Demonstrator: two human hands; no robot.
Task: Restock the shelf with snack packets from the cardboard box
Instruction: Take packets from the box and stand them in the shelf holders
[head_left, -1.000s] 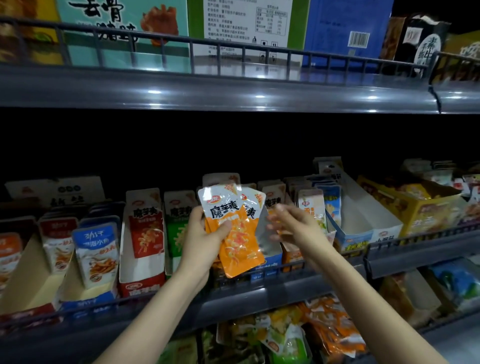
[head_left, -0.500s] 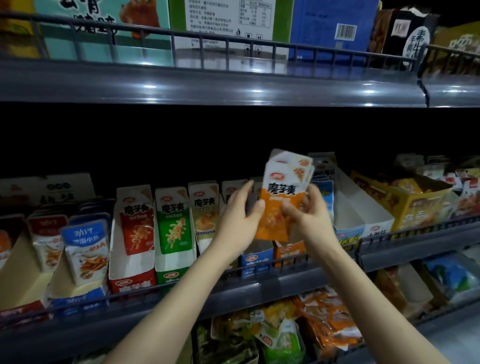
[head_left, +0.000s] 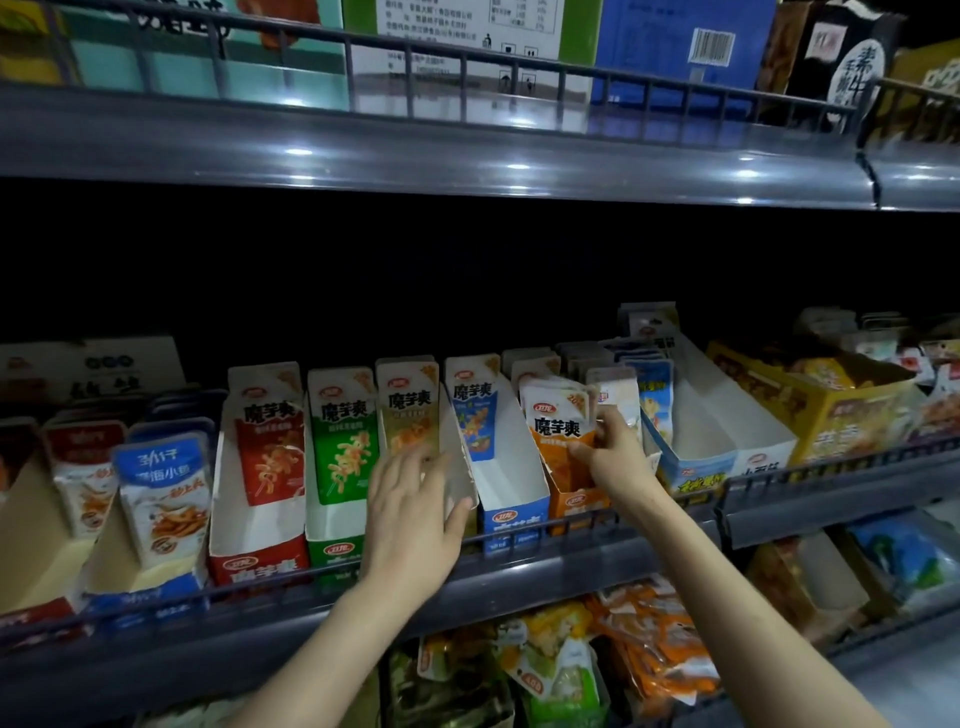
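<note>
The right hand (head_left: 610, 460) pinches a small stack of orange packets (head_left: 557, 415), thumb on the printed front and fingers curled behind. The packets stand upright with their lower ends down inside the open orange box (head_left: 579, 501) on the middle shelf (head_left: 519, 571), just behind its wire front rail. The left hand (head_left: 410, 514) is loose, its fingers slightly spread and holding nothing. It is raised in front of the tan packet (head_left: 410, 410) two boxes over, near the white side wall of the blue box (head_left: 511, 519); whether it touches the card I cannot tell. Further left along the row stand a green box (head_left: 337, 551) and a red box (head_left: 254, 564). Loose packets (head_left: 649, 649) are heaped on the shelf below.
</note>
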